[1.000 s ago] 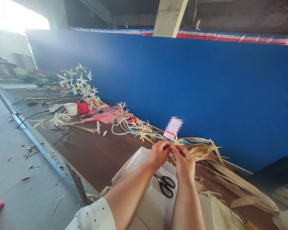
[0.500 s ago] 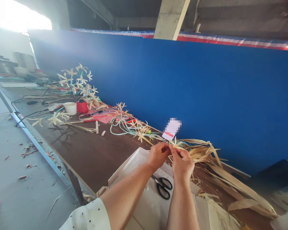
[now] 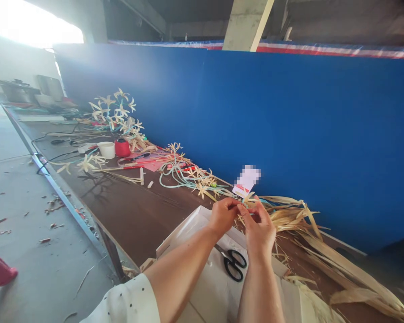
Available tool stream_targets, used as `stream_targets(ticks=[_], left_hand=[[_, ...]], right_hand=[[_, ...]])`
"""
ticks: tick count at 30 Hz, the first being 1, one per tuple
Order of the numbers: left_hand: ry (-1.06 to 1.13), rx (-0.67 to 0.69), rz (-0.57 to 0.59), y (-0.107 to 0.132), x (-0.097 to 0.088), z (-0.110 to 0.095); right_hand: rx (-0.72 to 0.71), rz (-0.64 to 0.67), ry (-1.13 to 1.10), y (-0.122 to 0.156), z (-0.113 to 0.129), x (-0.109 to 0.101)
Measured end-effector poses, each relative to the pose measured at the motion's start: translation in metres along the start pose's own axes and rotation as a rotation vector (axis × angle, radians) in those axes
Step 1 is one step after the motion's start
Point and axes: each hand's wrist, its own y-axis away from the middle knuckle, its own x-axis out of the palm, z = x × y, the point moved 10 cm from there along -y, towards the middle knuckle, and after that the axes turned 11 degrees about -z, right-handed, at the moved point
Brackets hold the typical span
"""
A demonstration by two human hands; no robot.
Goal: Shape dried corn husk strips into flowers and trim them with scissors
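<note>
My left hand point(image 3: 224, 216) and my right hand point(image 3: 261, 229) meet above a white box point(image 3: 188, 226) on a long brown table point(image 3: 134, 213). Both pinch a small straw flower point(image 3: 247, 198) with pale pointed petals and a light blue stem. The fingers of each hand are closed around it. Black-handled scissors point(image 3: 232, 264) lie on the white box just below my wrists. A heap of dried straw leaves point(image 3: 299, 215) lies right behind my hands.
Finished straw flowers point(image 3: 116, 110), a red pot point(image 3: 122, 148), a white cup point(image 3: 107, 150), light blue cords point(image 3: 175, 179) and black cables point(image 3: 54, 157) are spread along the table to the left. A blue wall point(image 3: 289, 134) backs the table. Scraps litter the grey floor point(image 3: 27, 233).
My hands stay together on the flower with small finger shifts. The view has panned slightly to the left, so everything sits a little further right.
</note>
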Motion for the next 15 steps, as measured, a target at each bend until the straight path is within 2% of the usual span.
stream_targets(ticks=[4,9,15], left_hand=[[0.013,-0.012,0.006,0.001,0.0,-0.003],[0.044,-0.024,0.085,0.006,0.009,-0.005],[0.022,0.031,0.094,0.008,0.012,-0.003]], right_hand=[[0.059,0.007,-0.047,0.0,-0.008,0.001],[0.109,0.008,-0.125,0.0,-0.016,0.004],[0.013,0.003,-0.094,-0.002,-0.009,0.001]])
